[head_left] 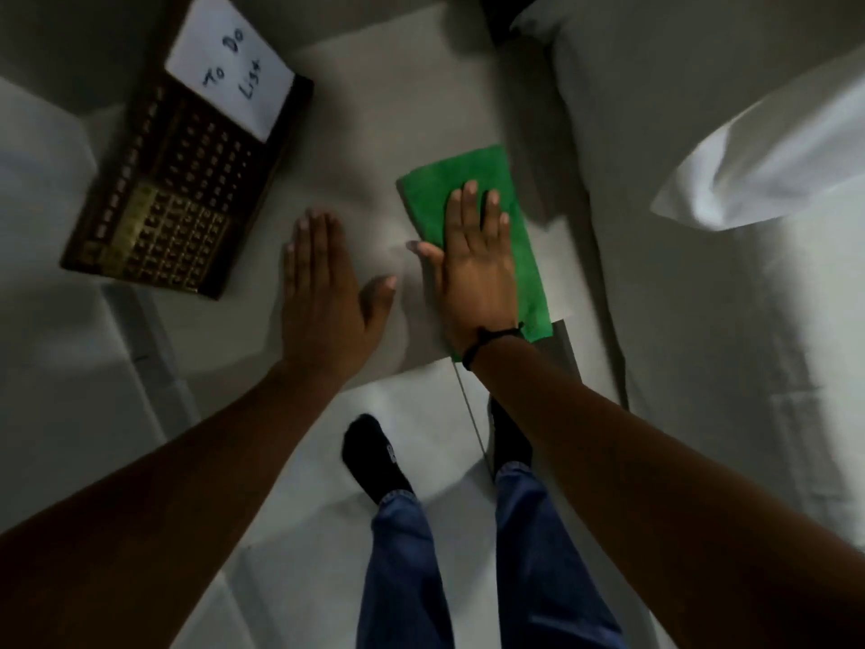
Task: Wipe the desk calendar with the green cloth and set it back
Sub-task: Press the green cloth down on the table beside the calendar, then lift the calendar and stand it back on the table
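The desk calendar [182,180] is a dark wooden board with rows of small number tiles and a white "To Do List" card at its top. It lies flat at the left of the white tabletop [374,110]. The folded green cloth [472,180] lies flat at the table's right side. My right hand [472,269] rests flat on the cloth with fingers spread, covering its middle. My left hand [323,283] hovers or rests flat on the bare tabletop between calendar and cloth, fingers extended, holding nothing.
A bed with white sheets [725,344] and a white pillow [772,156] runs along the right, close to the table. Below the table's near edge I see pale floor [299,461], my dark socks and blue jeans [407,555].
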